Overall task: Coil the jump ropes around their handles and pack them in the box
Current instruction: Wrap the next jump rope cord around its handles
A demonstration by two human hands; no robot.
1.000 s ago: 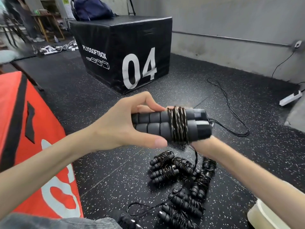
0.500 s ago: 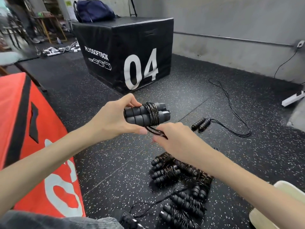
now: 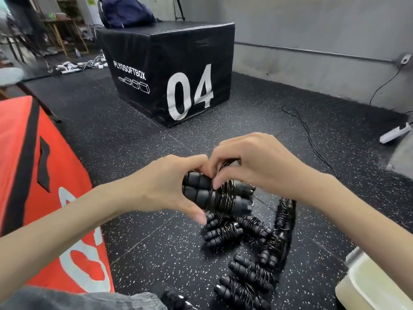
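Note:
My left hand (image 3: 169,184) grips a pair of black foam jump rope handles (image 3: 201,193) held side by side above the floor. A thin black rope is coiled around their middle (image 3: 224,196). My right hand (image 3: 250,162) reaches over the handles from the right, its fingertips pinching the rope at the coil. Below on the floor lies a pile of several coiled jump ropes (image 3: 250,249). One uncoiled rope (image 3: 309,135) trails across the floor behind my right hand. The corner of a pale box (image 3: 377,285) shows at the lower right.
A black plyo box marked 04 (image 3: 169,70) stands ahead with a dark bag (image 3: 127,12) on top. A red plyo box (image 3: 44,189) is close on my left. A white power strip (image 3: 395,135) lies by the grey wall at the right.
My right hand has risen from below the handles to over their top, and now pinches the rope at the coil. Both hands and the handles have come lower and nearer the pile.

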